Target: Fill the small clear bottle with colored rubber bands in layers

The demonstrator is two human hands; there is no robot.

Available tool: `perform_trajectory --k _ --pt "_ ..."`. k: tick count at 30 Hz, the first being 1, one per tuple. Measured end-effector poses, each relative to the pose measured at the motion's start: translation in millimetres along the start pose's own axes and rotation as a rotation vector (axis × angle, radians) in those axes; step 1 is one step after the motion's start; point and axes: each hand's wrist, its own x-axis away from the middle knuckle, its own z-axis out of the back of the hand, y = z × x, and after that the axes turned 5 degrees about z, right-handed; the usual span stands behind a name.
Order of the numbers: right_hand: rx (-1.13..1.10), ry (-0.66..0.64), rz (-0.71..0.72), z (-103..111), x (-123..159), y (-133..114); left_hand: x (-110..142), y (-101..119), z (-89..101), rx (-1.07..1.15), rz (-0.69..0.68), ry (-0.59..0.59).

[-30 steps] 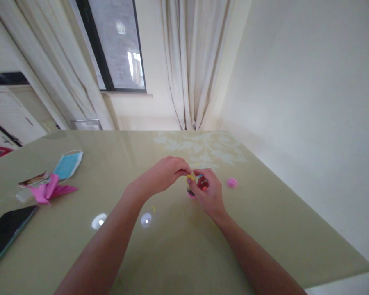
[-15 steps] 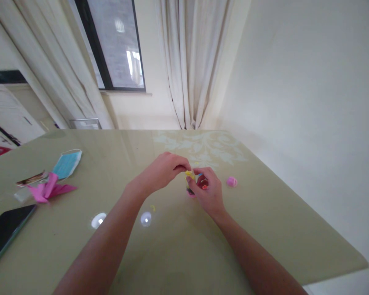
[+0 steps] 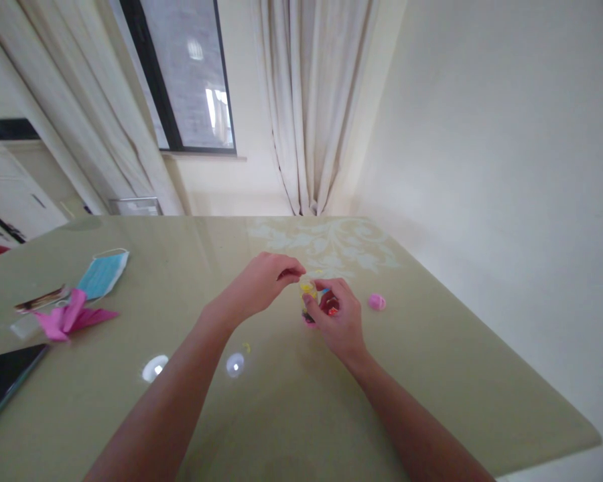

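Observation:
A small clear jar (image 3: 307, 286) with yellow bits inside stands upright above the middle of the table, its lower part dark with a pink base. My right hand (image 3: 340, 314) is closed around its right side, thumb in front. Red and blue bits show between those fingers, too small to name. At the jar's rim, on its upper left, are the pinched fingertips of my left hand (image 3: 269, 284); whatever they hold is hidden. A pink round cap-like piece (image 3: 376, 302) lies to the right of my right hand.
On the left of the glossy table (image 3: 281, 415) lie a blue face mask (image 3: 102, 274), a pink folded paper bird (image 3: 71, 317), a brown-and-white packet (image 3: 41, 299) and a dark phone (image 3: 7, 375). Yellow scraps lie near the jar. A white wall borders the right side.
My left fingertips have drawn slightly up and away from the jar's mouth, so the yellow inside shows more. My right hand keeps its hold. The whole view has shifted slightly.

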Motion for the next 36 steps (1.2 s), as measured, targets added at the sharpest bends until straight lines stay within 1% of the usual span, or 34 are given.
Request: perform_trajectory --k 3,8,10,13,15,16,17,20,23,25,27,30,36 --pt "0.003 0.003 0.003 -1 1 -1 0 0 -2.5 0.005 -0.001 -0.031" --pt "-0.007 0.02 -0.011 0 -1 2 -2 -1 -3.0 0.059 -0.008 -0.032" --pt "0.001 0.067 -0.029 5 -5 8 -3 -8 -4.0 0.098 0.018 -0.034" --pt "0.062 0.193 -0.042 17 -17 20 -6 -29 -10.2 0.073 0.122 -0.055" --pt "0.074 0.246 -0.061 25 -25 26 -7 -45 -19.5 0.005 0.21 -0.112" --pt "0.065 0.261 -0.075 28 -28 28 -7 -52 -26.1 -0.038 0.245 -0.152" --pt "0.053 0.271 -0.087 29 -30 30 -8 -58 -33.9 -0.09 0.263 -0.168" --pt "0.028 0.304 -0.103 30 -34 32 -9 -67 -61.9 -0.144 0.261 -0.127" --pt "0.004 0.333 -0.119 28 -35 34 -9 -67 -88.7 -0.182 0.239 -0.083" --pt "0.0 0.346 -0.126 28 -36 36 -10 -68 -101.6 -0.205 0.25 -0.073" --pt "0.011 0.363 -0.123 30 -38 39 -13 -70 -109.6 -0.229 0.281 -0.062" --pt "0.021 0.384 -0.125 35 -40 45 -24 -75 -115.9 -0.25 0.333 -0.044" --pt "-0.003 0.429 -0.209 44 -42 58 -62 -74 -128.9 -0.216 0.372 -0.006"
